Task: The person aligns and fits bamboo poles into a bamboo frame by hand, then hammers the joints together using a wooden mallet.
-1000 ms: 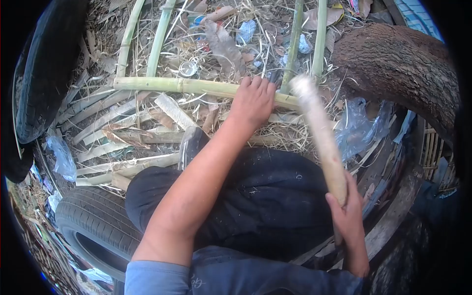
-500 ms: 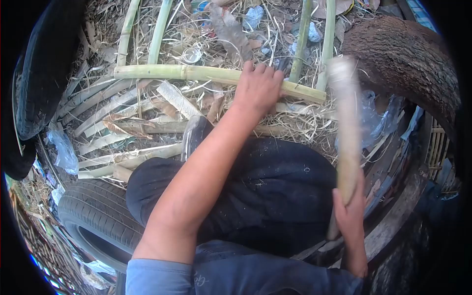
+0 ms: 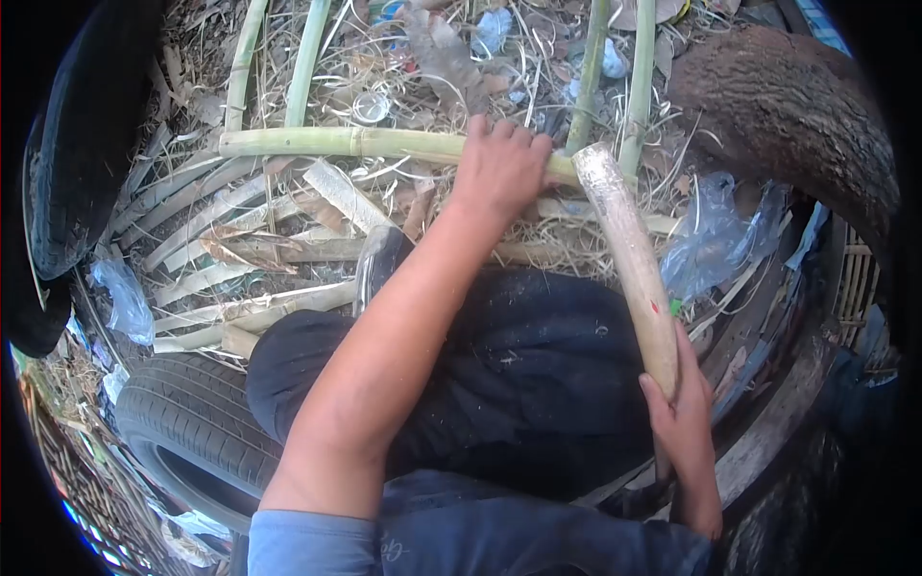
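Observation:
A pale green bamboo crosspiece (image 3: 384, 143) lies across the ends of several upright strips. My left hand (image 3: 501, 165) is closed over it, right of its middle. Two strips (image 3: 305, 67) reach it on the left, and two more (image 3: 639, 86) on the right. My right hand (image 3: 684, 403) grips the lower part of a thick pale wooden stick (image 3: 629, 254) with a small red mark. The stick's whitish upper end overlaps the right part of the crosspiece in view; whether they touch I cannot tell.
A thick rough log (image 3: 788, 106) lies at the upper right, near a clear plastic bag (image 3: 720, 235). Tyres (image 3: 192, 413) stand at the left. Split bamboo pieces (image 3: 259, 252) and shavings cover the ground before my dark-trousered legs (image 3: 538, 374).
The stick swung right, away from the crosspiece, then came back over its right part. My left hand stays on the crosspiece. The view has shifted slightly.

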The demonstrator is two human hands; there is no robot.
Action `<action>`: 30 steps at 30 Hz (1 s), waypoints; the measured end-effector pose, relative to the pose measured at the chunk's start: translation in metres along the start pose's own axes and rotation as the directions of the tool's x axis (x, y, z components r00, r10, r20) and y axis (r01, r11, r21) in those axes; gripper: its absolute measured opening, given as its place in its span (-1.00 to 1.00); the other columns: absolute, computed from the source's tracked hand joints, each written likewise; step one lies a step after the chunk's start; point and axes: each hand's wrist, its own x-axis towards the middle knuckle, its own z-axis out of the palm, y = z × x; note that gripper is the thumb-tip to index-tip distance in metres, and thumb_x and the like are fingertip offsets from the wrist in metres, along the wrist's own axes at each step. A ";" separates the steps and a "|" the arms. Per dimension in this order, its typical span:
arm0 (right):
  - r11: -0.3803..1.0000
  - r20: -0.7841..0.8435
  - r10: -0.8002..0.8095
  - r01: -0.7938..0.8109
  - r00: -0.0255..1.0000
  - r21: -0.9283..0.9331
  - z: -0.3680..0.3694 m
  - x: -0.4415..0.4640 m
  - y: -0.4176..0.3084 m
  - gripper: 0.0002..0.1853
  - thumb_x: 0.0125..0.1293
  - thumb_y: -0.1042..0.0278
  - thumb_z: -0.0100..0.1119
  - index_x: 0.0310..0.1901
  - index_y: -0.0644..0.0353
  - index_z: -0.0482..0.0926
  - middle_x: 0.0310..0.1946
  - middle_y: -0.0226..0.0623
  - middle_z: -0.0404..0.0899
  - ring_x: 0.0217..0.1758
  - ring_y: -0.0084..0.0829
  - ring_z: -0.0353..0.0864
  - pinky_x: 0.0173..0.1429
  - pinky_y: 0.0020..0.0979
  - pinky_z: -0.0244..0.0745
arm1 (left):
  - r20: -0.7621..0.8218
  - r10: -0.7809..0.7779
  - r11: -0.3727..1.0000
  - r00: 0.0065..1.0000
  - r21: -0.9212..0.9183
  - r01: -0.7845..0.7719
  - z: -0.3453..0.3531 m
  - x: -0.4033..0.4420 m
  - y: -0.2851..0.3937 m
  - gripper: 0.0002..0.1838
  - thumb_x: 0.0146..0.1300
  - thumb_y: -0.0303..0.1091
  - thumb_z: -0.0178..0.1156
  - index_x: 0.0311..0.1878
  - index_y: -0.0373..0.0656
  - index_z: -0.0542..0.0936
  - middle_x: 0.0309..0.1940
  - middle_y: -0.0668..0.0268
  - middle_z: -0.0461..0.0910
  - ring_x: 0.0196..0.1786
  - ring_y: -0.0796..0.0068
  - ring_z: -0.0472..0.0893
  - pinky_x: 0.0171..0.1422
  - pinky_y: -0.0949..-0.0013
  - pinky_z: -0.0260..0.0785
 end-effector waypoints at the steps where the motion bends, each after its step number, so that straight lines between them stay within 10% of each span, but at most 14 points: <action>1: 0.999 -0.047 -0.024 0.025 0.999 0.025 -0.002 -0.002 0.004 -0.23 0.30 0.47 0.27 0.51 0.33 0.18 0.30 0.26 0.46 0.35 0.15 0.52 0.38 -0.14 0.42 | 0.007 -0.001 0.999 1.000 0.032 0.001 0.001 0.000 0.000 -0.59 0.16 0.11 0.36 -0.12 0.00 0.64 -0.20 0.39 0.70 0.05 0.36 0.59 0.27 0.07 0.18; 6: 0.995 0.055 0.094 -0.095 0.994 0.014 0.002 0.002 0.001 -0.22 0.30 0.49 0.24 0.52 0.33 0.14 0.31 0.27 0.44 0.35 0.15 0.52 0.40 -0.14 0.40 | 0.005 0.025 0.998 1.000 0.055 -0.025 -0.003 -0.001 0.003 -0.58 0.17 0.13 0.34 -0.13 0.00 0.64 -0.20 0.40 0.70 0.05 0.37 0.59 0.27 0.10 0.18; 9: 0.996 -0.295 -0.092 0.093 0.951 -0.010 0.010 -0.003 0.007 -0.24 0.29 0.52 0.24 0.51 0.31 0.18 0.31 0.23 0.46 0.37 0.08 0.52 0.42 -0.16 0.38 | 0.038 0.019 0.998 0.999 0.053 -0.021 0.000 -0.003 -0.002 -0.58 0.22 0.14 0.30 -0.11 0.00 0.62 -0.20 0.38 0.68 0.03 0.34 0.59 0.21 0.10 0.21; 12: 1.000 0.006 0.001 0.000 1.000 -0.005 -0.002 0.002 0.005 -0.25 0.28 0.53 0.24 0.49 0.33 0.20 0.33 0.21 0.43 0.40 0.04 0.49 0.44 -0.16 0.35 | 0.025 0.039 0.998 0.999 0.053 -0.041 -0.001 0.002 -0.002 -0.57 0.26 0.15 0.25 -0.09 -0.01 0.60 -0.19 0.36 0.66 0.02 0.31 0.58 0.16 0.08 0.24; 15: 0.996 -0.214 -0.089 0.084 0.973 -0.032 0.005 -0.007 0.023 -0.26 0.27 0.51 0.29 0.47 0.33 0.22 0.28 0.20 0.49 0.36 0.02 0.54 0.42 -0.16 0.37 | 0.022 0.031 0.999 0.999 0.044 -0.032 0.006 -0.006 -0.003 -0.55 0.25 0.17 0.24 -0.08 -0.02 0.60 -0.19 0.36 0.66 0.02 0.31 0.58 0.17 0.09 0.24; 19: 1.000 0.007 0.007 -0.007 1.000 -0.005 -0.002 0.001 0.003 -0.28 0.27 0.50 0.31 0.44 0.35 0.24 0.33 0.20 0.44 0.43 0.05 0.45 0.47 -0.15 0.32 | 0.042 0.030 0.998 0.999 0.061 -0.033 -0.005 0.004 -0.002 -0.54 0.25 0.17 0.25 -0.08 -0.03 0.60 -0.19 0.36 0.66 0.03 0.32 0.58 0.18 0.11 0.23; 22: 0.997 -0.319 -0.058 0.071 0.946 0.031 0.023 -0.010 0.031 -0.32 0.28 0.50 0.32 0.41 0.37 0.30 0.31 0.21 0.45 0.40 0.03 0.49 0.42 -0.17 0.38 | 0.025 0.017 0.999 1.000 0.038 -0.018 0.001 -0.003 -0.004 -0.54 0.23 0.18 0.25 -0.12 -0.04 0.61 -0.19 0.35 0.66 0.03 0.33 0.57 0.17 0.11 0.23; 25: 1.000 -0.002 0.003 -0.003 1.000 -0.012 -0.002 0.003 0.007 -0.31 0.27 0.51 0.32 0.41 0.40 0.29 0.35 0.19 0.41 0.42 -0.03 0.45 0.43 -0.16 0.36 | 0.025 0.026 0.995 0.999 0.092 -0.029 -0.001 0.001 -0.004 -0.53 0.25 0.20 0.23 -0.12 -0.05 0.60 -0.21 0.36 0.65 0.02 0.34 0.56 0.16 0.12 0.22; 29: 0.997 -0.293 -0.081 0.079 0.953 -0.018 0.013 -0.007 0.031 -0.31 0.27 0.51 0.33 0.41 0.38 0.29 0.34 0.19 0.42 0.39 -0.04 0.48 0.42 -0.18 0.38 | 0.058 0.022 0.998 0.998 0.059 -0.026 -0.003 -0.001 -0.003 -0.51 0.27 0.22 0.20 -0.12 -0.04 0.60 -0.21 0.37 0.66 0.03 0.36 0.56 0.17 0.11 0.20; 30: 0.999 -0.153 -0.033 0.030 0.988 -0.018 0.007 -0.005 0.020 -0.29 0.26 0.52 0.34 0.42 0.38 0.27 0.34 0.19 0.41 0.40 -0.04 0.46 0.42 -0.18 0.37 | 0.053 0.031 0.998 0.998 0.061 -0.034 -0.004 0.003 -0.002 -0.51 0.27 0.22 0.20 -0.12 -0.04 0.60 -0.21 0.37 0.66 0.03 0.36 0.56 0.17 0.11 0.20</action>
